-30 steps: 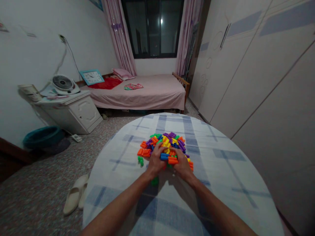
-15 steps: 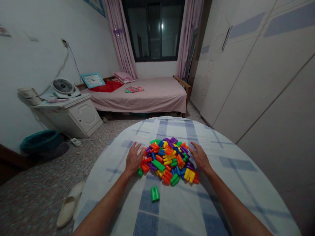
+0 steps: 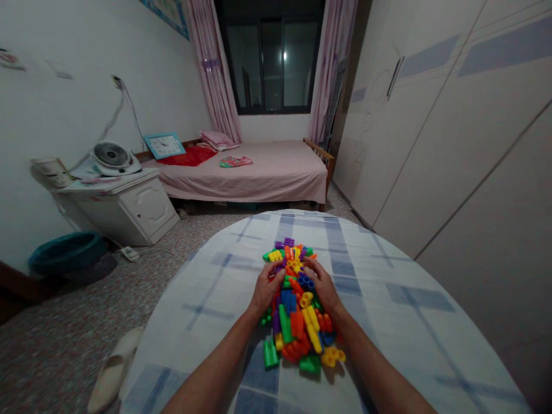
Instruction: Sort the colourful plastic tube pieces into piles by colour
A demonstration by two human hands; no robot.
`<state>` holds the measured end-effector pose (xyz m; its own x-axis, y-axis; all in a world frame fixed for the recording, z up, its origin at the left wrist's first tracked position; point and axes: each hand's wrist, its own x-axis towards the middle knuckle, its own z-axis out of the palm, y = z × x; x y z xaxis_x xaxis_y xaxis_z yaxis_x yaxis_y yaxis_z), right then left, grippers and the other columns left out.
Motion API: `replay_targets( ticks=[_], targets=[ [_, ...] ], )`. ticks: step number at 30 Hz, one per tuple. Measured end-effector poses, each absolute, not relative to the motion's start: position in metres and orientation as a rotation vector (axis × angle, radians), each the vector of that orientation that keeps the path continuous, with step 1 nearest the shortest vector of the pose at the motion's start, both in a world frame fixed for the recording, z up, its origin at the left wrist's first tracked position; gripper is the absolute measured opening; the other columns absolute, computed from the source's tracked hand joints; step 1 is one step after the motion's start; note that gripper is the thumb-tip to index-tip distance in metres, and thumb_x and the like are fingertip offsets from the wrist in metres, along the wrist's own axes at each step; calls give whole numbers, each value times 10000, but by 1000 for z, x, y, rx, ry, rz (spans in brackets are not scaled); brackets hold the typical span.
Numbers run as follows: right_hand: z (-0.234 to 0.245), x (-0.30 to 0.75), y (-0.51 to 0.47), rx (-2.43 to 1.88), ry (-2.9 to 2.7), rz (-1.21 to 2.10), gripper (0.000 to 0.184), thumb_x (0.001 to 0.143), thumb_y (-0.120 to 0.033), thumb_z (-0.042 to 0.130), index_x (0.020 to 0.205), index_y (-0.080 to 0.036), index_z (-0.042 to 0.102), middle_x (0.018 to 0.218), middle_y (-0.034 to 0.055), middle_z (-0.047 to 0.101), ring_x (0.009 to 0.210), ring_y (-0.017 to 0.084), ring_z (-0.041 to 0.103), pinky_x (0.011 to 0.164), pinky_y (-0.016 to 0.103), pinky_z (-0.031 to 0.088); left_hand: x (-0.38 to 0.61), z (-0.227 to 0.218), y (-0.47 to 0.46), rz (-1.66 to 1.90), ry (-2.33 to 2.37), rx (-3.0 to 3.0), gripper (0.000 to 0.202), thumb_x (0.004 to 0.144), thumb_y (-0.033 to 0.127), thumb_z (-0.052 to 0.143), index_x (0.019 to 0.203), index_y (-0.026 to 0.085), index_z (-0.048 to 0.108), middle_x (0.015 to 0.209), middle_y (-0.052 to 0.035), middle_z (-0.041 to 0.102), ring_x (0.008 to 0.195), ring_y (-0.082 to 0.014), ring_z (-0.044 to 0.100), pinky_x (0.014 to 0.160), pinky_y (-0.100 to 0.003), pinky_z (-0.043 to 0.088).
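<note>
A heap of colourful plastic building blocks (image 3: 297, 322), shaped like joined tubes, lies on the round table. My left hand (image 3: 268, 290) presses against the heap's left side, its fingers bent over blocks near the top. Opposite it, my right hand (image 3: 323, 287) cups the right side, thumb and fingers apart among the blocks. Neither hand visibly lifts a block, and some pieces are hidden beneath the fingers. At the heap's near left edge is a green block (image 3: 271, 354); a yellow block (image 3: 333, 356) lies at the near right.
A blue-and-white checked cloth (image 3: 207, 333) covers the table. Beyond stand a bed (image 3: 259, 178) with a pink sheet and a white cabinet (image 3: 146, 210) with a fan (image 3: 114, 156) on it. A wardrobe (image 3: 431, 149) lines the right. Slippers (image 3: 110, 374) lie on the floor.
Both hands have moved inward from the heap's sides, squeezing it narrower. The blocks have spread nearer to me, and the formerly separate green block now lies against the heap.
</note>
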<state>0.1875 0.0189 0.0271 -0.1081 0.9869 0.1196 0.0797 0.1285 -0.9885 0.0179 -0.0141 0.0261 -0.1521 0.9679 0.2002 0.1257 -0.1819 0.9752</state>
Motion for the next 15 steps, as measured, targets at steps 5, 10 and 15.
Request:
replay_targets(
  ticks=[5,10,15],
  targets=[
    [62,191,-8,-905,-1513,1250,391,791,-463,572,1092,-219,621,1145,51,635,1085,215,568,954,374,440,26,65,-35,1482,1146,1608,251,861,335,505,900,170,690,1058,-78,642,1043,-198,574,958,-340,431],
    [70,221,-2,-1021,-1686,1011,383,884,-464,401,1033,-212,647,1115,55,645,1090,214,562,990,385,404,-5,75,-27,1488,1251,1749,363,903,375,409,805,167,690,1023,-78,646,1015,-193,579,950,-346,433],
    [20,248,59,-1277,-1824,594,427,895,-413,317,1161,-208,581,1238,80,588,1183,207,508,1056,429,354,-55,22,32,1355,1622,1805,437,914,457,334,1067,184,639,1228,-95,579,1207,-198,485,1086,-394,322]
  ],
)
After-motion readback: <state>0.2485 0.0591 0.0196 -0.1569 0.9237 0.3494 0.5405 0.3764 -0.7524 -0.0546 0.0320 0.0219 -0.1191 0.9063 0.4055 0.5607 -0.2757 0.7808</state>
